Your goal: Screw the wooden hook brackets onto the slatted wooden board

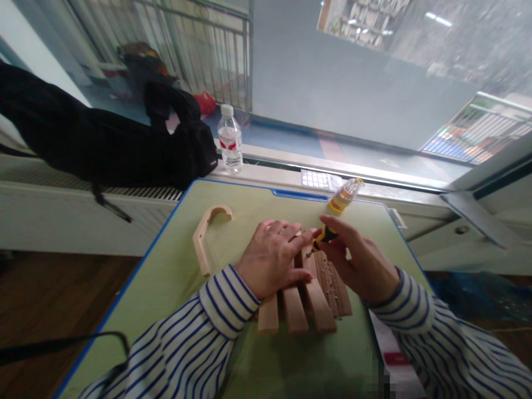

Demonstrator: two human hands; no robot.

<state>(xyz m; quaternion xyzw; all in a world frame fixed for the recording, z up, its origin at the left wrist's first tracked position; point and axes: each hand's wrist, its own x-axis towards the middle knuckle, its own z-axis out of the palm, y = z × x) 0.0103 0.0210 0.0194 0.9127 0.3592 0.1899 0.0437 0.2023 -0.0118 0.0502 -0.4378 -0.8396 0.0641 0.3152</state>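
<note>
My left hand (274, 257) lies across a row of pale wooden slats (296, 311), its fingers bent over them and its thumb on the rightmost slat, gripping them against the desk. In my right hand (359, 260) is a yellow and black screwdriver (326, 237), held tilted in a pinch. Its tip points down at a small dark screw on the right slat; whether they touch I cannot tell. Beside the slats, under my right hand, lies a browner ribbed wooden piece (334, 285) with several small screws on it. My left hand hides the far part of the slats.
A hook-shaped wooden piece (201, 238) lies left on the green desk (166, 288). A clear bottle with a yellow base (346, 195) stands tilted at the back edge. On the windowsill are a water bottle (230, 141) and a black bag (124, 144).
</note>
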